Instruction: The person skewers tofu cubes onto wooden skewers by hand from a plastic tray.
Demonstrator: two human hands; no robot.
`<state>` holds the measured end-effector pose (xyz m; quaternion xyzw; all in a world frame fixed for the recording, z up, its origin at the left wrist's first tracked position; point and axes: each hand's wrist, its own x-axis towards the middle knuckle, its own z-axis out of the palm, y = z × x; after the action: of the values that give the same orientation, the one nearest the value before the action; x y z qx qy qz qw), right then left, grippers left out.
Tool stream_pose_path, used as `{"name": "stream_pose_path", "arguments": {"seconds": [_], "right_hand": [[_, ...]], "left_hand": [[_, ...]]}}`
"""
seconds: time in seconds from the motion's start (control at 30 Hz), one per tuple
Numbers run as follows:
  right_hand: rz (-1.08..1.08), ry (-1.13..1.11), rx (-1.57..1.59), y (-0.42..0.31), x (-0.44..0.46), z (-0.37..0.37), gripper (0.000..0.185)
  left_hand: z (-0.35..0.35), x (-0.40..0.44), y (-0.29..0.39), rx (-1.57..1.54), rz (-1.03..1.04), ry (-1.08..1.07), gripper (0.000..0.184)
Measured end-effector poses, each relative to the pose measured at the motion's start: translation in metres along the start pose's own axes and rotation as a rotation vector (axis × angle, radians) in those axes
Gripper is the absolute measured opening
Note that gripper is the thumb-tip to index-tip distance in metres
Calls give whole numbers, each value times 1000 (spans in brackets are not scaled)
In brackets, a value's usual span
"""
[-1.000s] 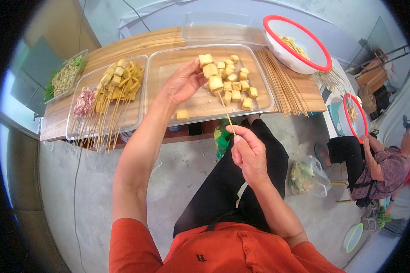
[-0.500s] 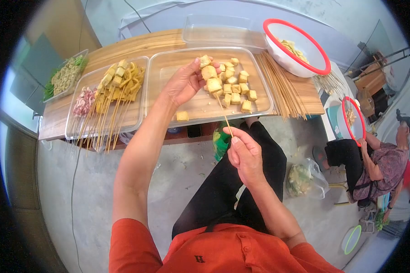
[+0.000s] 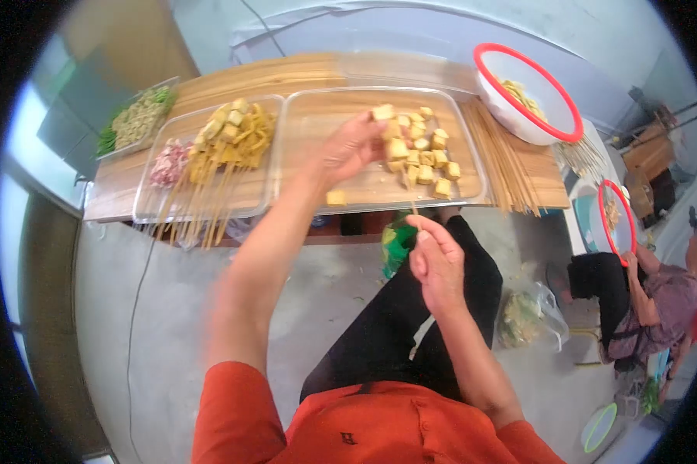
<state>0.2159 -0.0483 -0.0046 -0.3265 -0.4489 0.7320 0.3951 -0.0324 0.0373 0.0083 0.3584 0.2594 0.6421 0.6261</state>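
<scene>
My right hand [image 3: 439,259] pinches the lower end of a thin wooden skewer [image 3: 414,206] near the table's front edge. Yellow tofu cubes [image 3: 397,148] are at the skewer's upper end, over the clear tray [image 3: 306,116]. Blurred by motion, my left hand [image 3: 356,147] has its fingers closed around cubes at the far end of the skewer. More loose cubes [image 3: 439,158] lie in the tray just right of it, and a single cube [image 3: 335,198] sits near the front rim.
Filled skewers [image 3: 228,135] and pink meat [image 3: 170,162] lie in a left tray. Bare skewers [image 3: 503,155] lie right of the cubes, beside a red-rimmed bowl [image 3: 569,137]. A person [image 3: 661,301] holds another red-rimmed bowl [image 3: 633,232]. A plastic bag [image 3: 530,317] is on the floor.
The table and trays have shifted right in view. My hands have moved right too, with the skewer still in my right hand.
</scene>
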Motion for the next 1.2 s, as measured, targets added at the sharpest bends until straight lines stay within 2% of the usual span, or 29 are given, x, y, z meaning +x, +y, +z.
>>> {"name": "stream_pose_path", "arguments": {"seconds": [0.07,0.27,0.4,0.47,0.5,0.57,0.6,0.67,0.7,0.77,0.8,0.87,0.9,0.97,1.1,1.2], "right_hand": [[-12,7,5,-2,0,3,27],[21,-58,-77,-7,-7,6,28],[-11,-87,-181,-10,-19,-3,27],[-28,-79,-185,-7,-22,-15,26],[-23,-61,-212,-5,-24,-21,26],[5,-25,-218,-3,-27,-27,25],[4,-24,-214,-3,-29,-27,25],[36,-20,-212,-3,-32,-25,24],[33,-19,-210,-3,-33,-24,24],[33,-45,-234,-5,-37,-22,24],[29,-40,-234,-7,-38,-23,24],[21,-42,-264,-8,-42,-27,24],[22,-36,-265,-8,-44,-30,24],[33,7,-259,-7,-47,-37,23],[39,12,-251,2,-50,-45,23],[86,19,-227,11,-52,-42,23]], "left_hand": [[-3,1,-4,109,-71,-37,48],[11,-12,6,170,-62,81,53],[15,-28,58,265,-20,160,60],[11,-38,93,577,-62,390,64],[8,-41,106,582,-64,387,64],[0,-46,129,1191,-92,634,66],[-18,-45,133,1195,-92,633,66],[-64,-40,125,1991,234,668,62],[-64,-40,121,1992,238,666,62],[-64,-42,110,2169,108,798,53],[-67,-42,106,2168,114,792,53],[-75,-41,100,2365,46,772,35],[-76,-43,99,2363,48,765,35],[-79,-48,96,2419,143,714,25],[-72,-52,92,2382,241,723,25],[-34,-44,72,2313,449,543,26]]}}
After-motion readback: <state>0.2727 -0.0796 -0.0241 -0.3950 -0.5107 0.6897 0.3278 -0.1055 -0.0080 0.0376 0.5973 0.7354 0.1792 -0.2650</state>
